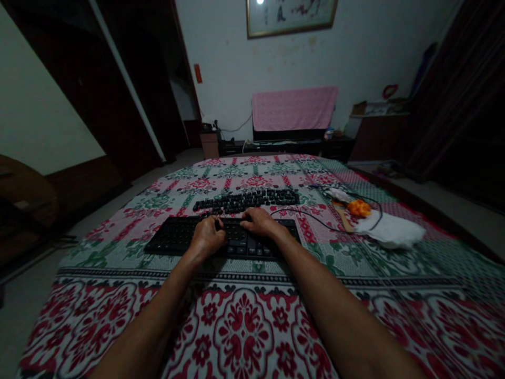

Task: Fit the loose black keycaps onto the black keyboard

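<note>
A black keyboard [173,235] lies across the patterned tablecloth in front of me, much of its left part showing bare key mounts without caps. My left hand [208,237] is over its middle, thumb and fingers pinched on a small dark piece that looks like a keycap [216,225]. Close to its right, my right hand [259,221] bends over the keyboard's far side, fingers curled together and low; whatever is under the fingertips is hidden. Some caps sit along the keyboard's near right edge. Beyond the keyboard, many loose black keycaps [244,201] lie in a long band.
To the right, a black cable [315,216] loops past a white cloth or bag [394,231], an orange ruffled thing [359,208] and a light flat strip [344,217]. The tablecloth [244,331] covers the table. A pink cloth [294,108] hangs by the far wall.
</note>
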